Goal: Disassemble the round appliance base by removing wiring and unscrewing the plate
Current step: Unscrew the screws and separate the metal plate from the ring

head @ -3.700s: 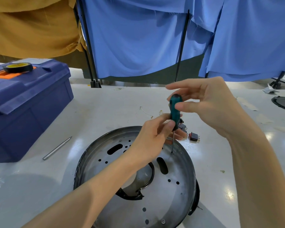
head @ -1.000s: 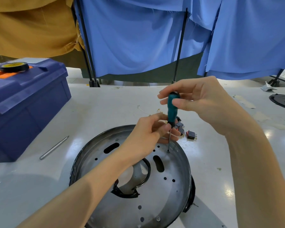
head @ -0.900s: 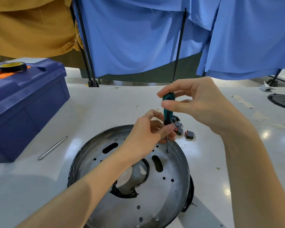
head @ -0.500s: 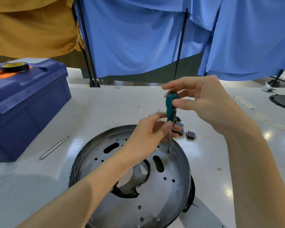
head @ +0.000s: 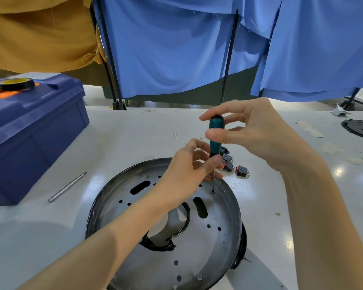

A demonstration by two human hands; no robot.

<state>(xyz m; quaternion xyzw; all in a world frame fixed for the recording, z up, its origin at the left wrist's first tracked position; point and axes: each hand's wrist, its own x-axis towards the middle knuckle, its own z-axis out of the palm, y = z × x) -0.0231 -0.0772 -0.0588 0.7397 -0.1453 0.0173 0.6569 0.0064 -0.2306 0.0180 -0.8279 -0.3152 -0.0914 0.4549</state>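
**Two hands on one driver: seating the tip before we turn**

We hold the screwdriver [head: 215, 137] upright over the round appliance base [head: 168, 227], which lies on the white table [head: 134, 132] directly below both hands. Our right hand [head: 254, 130] has thumb and fingertips clamped on the top of the green handle; the remaining fingers are spread loosely behind it. Our left hand [head: 187, 170] pinches the foot of the handle, where the shaft begins, between thumb and forefinger. The tip stands on a screw [head: 213, 191] in the metal plate [head: 216, 243], just below the left fingertips and close to the far rim.

Judgement on doing this step well: keep the shaft vertical, press down through the right fingertips so the tip does not cam out, and let the left pinch only guide, not brake. We would turn in short twists, re-gripping at the top. Once the screw rises, lighter pressure should do. A second screw [head: 199, 277] sits at the near edge, well below both hands.

Beyond the left fingertips lie small rocker switches [head: 242, 171], apparently already pulled.

Writing: none legible. The toolbox [head: 34, 130], the tape roll [head: 16, 83] on its lid, and the loose metal rod [head: 67, 187] show no readable brand or label.
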